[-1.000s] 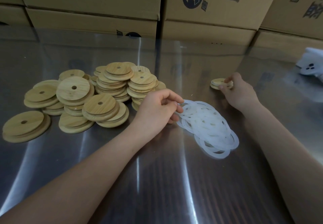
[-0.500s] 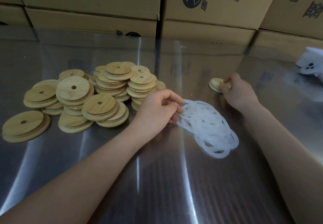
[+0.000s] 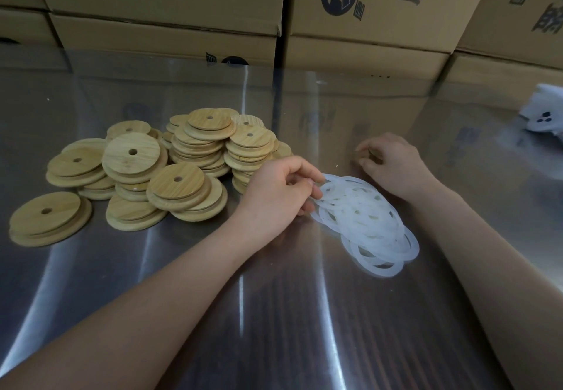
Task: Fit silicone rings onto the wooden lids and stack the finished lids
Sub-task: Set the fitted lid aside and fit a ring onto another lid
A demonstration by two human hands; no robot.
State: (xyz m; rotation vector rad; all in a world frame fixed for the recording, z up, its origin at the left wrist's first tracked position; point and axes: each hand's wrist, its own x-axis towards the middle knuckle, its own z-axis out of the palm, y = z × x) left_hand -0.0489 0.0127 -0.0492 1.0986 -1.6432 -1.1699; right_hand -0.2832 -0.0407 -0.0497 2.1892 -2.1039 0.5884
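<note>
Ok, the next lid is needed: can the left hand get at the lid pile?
Probably yes: the lid pile sits beside the left hand, nothing between, though its fingers pinch a ring.

Brushed-metal counter (image 3: 283,322) across the lower and middle of the frame, glossy, with streaked reflections. Stacked brown cardboard boxes (image 3: 365,51) along the whole top of the frame, set against the far counter edge, printed with dark logos and characters. White object (image 3: 545,115) with three dark spots at the right edge, partly cut off, on the counter.
</note>
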